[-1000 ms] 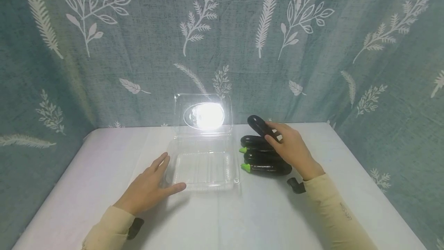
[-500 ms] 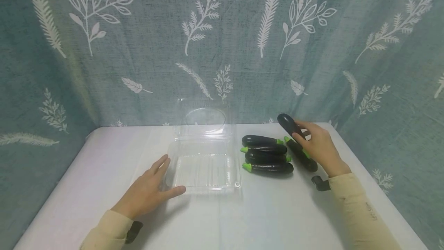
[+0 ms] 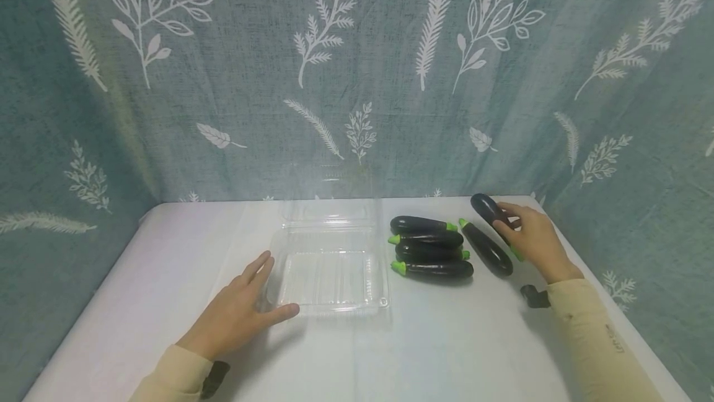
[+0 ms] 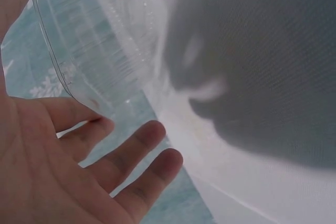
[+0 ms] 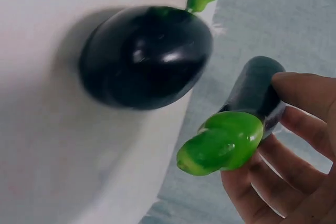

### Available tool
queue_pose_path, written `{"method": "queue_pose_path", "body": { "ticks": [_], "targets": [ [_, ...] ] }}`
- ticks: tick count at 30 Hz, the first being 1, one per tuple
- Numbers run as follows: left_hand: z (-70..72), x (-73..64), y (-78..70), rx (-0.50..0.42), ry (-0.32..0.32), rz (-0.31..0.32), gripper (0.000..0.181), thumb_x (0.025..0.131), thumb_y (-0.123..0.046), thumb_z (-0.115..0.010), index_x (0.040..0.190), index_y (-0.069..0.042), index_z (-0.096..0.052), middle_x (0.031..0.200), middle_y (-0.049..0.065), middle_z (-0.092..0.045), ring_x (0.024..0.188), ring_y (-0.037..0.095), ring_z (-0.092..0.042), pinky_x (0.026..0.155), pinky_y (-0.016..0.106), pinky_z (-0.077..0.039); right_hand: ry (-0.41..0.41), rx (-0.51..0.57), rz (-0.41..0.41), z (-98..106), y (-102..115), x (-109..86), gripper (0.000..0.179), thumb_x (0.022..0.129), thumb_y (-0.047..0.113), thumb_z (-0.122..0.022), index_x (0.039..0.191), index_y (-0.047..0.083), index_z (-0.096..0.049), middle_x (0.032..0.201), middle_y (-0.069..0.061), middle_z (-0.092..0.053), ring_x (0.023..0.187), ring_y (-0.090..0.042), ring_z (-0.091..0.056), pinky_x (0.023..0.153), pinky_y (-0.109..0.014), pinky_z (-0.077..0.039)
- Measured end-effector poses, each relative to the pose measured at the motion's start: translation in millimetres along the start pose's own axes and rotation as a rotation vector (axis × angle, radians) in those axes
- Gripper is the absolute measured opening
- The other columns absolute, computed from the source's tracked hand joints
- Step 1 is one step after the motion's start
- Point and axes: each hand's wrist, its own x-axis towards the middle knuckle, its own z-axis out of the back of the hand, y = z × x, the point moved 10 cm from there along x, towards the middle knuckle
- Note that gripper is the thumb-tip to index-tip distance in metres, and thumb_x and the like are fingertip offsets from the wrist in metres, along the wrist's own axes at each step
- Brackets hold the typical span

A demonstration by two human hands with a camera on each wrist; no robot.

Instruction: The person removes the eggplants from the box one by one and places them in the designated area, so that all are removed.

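Note:
My right hand (image 3: 535,238) pinches a dark purple eggplant (image 3: 485,207) at the right side of the table. In the right wrist view, the thumb and fingers lie around its dark body (image 5: 254,87), and its green cap (image 5: 226,142) points toward the camera. Just left of it lies a single slanted eggplant (image 3: 486,249). Several more eggplants (image 3: 429,252) rest side by side in a stack-like row. My left hand (image 3: 237,306), fingers spread, is at the left edge of a clear plastic clamshell container (image 3: 334,308); whether it touches the rim (image 4: 48,45) is hard to tell.
The container's transparent lid (image 3: 329,188) stands raised at the back, near the leaf-patterned green curtain (image 3: 245,67). A white cloth covers the table (image 3: 424,346). Each wrist carries a dark camera mount (image 3: 534,297).
My right hand has moved right with the eggplant, from above the row to beyond the slanted eggplant, and lowered slightly. The lid has tipped back a little. My left hand stays put.

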Motion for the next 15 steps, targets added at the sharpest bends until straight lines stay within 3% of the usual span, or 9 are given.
{"method": "queue_pose_path", "body": {
  "ticks": [15],
  "targets": [
    [0.2,-4.5,-3.9,0.016,-0.014,-0.012,0.109,0.087,-0.076,-0.058,0.156,0.005,-0.032,0.163,0.019,-0.029,0.135,0.050,-0.044,0.106,0.065,-0.039,0.144,0.003,-0.097,-26.1,-26.5,-4.3,0.047,0.099,0.022,-0.068,0.136,-0.004,-0.058,0.122,-0.032,-0.064,0.100,-0.047,-0.068,0.084,-0.059,-0.055]
  ]
}}
